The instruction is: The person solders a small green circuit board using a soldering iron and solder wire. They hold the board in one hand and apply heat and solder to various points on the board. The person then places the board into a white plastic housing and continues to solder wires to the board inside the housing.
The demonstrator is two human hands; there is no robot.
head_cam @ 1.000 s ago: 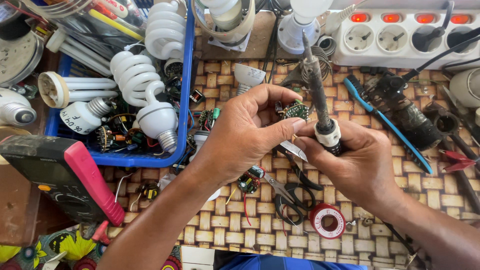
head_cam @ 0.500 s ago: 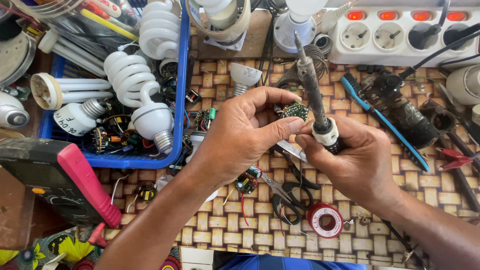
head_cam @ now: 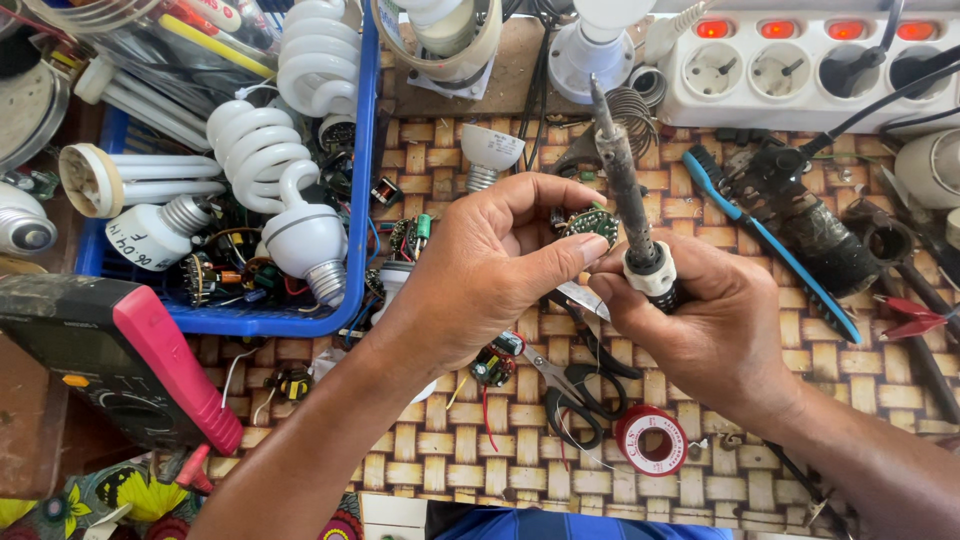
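Both hands are meeting over the woven-pattern table [head_cam: 430,450], our left hand [head_cam: 490,270] pinching a small round circuit board [head_cam: 590,222] and our right hand [head_cam: 715,330] clenching a soldering iron [head_cam: 625,175].

We are holding the iron tip-up, away from the board, so we judge that soldering is not being done at this instant. Around us, the blue tray [head_cam: 365,190] is holding spiral lamps [head_cam: 265,165], while scissors [head_cam: 575,385] and a red solder spool [head_cam: 652,440] are lying just below the hands.

circuit board [head_cam: 590,224]: mostly hidden by left hand [head_cam: 490,270] | soldering iron [head_cam: 625,190] handle: hidden
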